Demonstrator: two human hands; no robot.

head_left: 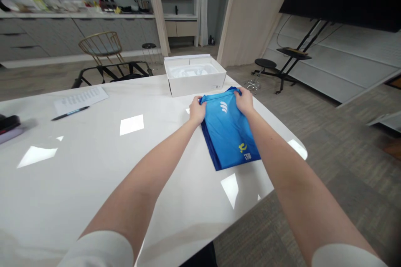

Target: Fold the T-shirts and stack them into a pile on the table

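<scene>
The glossy white bench point(94, 183) is spreading out under everything, its rounded corner curving away at about four o'clock and patches of light glaring off its top. A folded blue garment point(227, 133) is lying flat at about three o'clock, showing a white logo, a yellow mark and a darker navy edge. An open white cardboard box point(194, 85) is sitting at the far edge at about one o'clock, with white packing inside. A sheet of printed paper point(80, 100) is lying at about ten o'clock, a blue-and-black pen point(70, 113) resting just below it. A dark object point(9, 124) is sitting on something purple at about nine o'clock.
</scene>
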